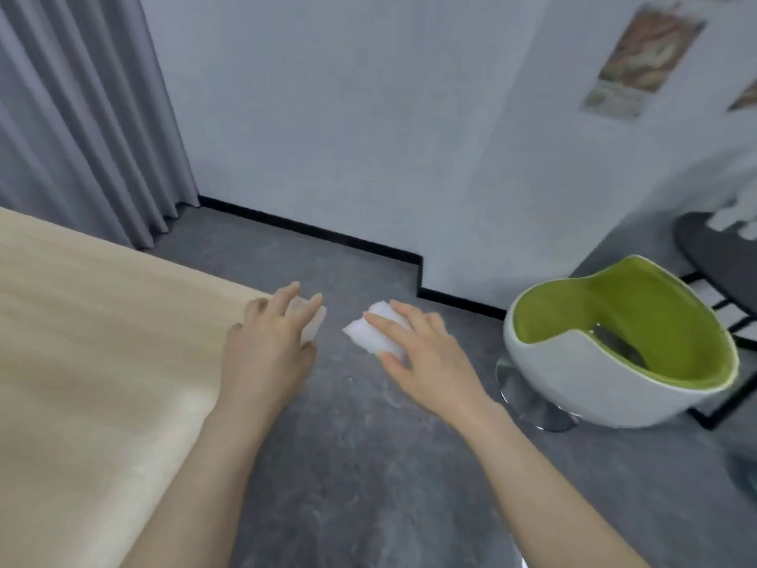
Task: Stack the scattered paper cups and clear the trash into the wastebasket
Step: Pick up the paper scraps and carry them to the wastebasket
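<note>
Crumpled tissue, right (379, 332): a white wad of soft paper, held in the air over the grey floor (368, 465), past the table's corner.
Right hand (426, 350): fingers curled over the top of the wad, thumb under its near edge, so it is pinched from both sides.
Crumpled piece, left (313, 323): paler, half hidden under the fingers; tissue or thin plastic, I cannot tell which. It is carried just off the table's corner.
Left hand (270, 342): fingers bent over the piece and closed on it; the thumb is out of sight.
Handling: both pieces look very light, soft and easily squashed. They should not slip or break, though a loose wad may shed a scrap. A grip round the bulk of the wad seems safest, not by a trailing corner.
Wooden table (90, 342): pale top at the left; no cups show on the part in view.
Wastebasket: not in view.
Green-lined tub chair (614, 395): white shell, on the floor to the right, well apart from the hands.
Backdrop: grey curtain (82, 116), wall with posters (643, 59).
</note>
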The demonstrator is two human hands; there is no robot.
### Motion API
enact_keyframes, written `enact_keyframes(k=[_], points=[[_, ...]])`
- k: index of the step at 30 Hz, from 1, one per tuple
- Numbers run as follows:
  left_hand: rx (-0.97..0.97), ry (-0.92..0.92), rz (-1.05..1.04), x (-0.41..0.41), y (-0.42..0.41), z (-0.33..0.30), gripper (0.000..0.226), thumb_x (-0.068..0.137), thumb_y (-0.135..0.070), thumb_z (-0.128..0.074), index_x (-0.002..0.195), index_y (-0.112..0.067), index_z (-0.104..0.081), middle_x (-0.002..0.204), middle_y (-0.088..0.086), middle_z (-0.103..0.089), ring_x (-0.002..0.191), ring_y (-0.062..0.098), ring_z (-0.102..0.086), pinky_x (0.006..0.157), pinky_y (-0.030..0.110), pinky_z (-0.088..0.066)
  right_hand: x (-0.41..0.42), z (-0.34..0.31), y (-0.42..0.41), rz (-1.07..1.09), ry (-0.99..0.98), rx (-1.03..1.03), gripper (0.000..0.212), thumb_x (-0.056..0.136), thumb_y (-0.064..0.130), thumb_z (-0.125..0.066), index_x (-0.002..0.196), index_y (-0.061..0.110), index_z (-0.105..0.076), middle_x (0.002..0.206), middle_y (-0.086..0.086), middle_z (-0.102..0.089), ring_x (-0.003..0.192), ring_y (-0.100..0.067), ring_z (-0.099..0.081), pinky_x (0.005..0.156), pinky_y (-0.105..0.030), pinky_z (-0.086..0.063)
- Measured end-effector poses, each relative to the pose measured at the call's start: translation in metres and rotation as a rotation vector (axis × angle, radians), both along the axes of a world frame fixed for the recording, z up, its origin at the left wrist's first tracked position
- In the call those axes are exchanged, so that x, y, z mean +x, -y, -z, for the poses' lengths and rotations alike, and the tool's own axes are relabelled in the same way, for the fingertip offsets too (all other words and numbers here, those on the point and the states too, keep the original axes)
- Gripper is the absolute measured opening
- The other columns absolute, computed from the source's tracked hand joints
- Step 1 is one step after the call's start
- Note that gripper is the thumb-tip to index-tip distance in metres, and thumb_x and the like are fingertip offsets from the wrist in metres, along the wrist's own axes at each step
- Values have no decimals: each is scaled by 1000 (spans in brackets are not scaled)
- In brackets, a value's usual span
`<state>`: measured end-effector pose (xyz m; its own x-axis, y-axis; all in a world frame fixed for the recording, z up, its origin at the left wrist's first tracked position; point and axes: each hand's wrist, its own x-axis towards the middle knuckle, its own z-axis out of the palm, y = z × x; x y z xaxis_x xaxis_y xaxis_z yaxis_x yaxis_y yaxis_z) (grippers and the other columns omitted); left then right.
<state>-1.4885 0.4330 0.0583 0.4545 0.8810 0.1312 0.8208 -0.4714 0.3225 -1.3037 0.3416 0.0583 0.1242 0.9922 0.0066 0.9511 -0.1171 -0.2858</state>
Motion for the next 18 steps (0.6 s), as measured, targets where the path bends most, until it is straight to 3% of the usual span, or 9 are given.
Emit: enact_keyframes(k=[9,18], points=[[31,66,437,217,172,-43,56,90,-34,-58,142,-38,-38,155,-8,-25,132,25,-33,87,41,-43,155,-29,242,454,43,73,47,98,36,-44,142,48,-33,153,10,-26,128,-20,-30,102,-36,-35],[-49,105,720,384,379,-35,50,91,-38,-56,139,-40,-43,151,-11,-30,130,23,-34,92,43,-43,271,-27,501,790,116,51,44,97,34,-47,140,43,-42,150,13,-35,114,-25,-40,90,-41,-45]])
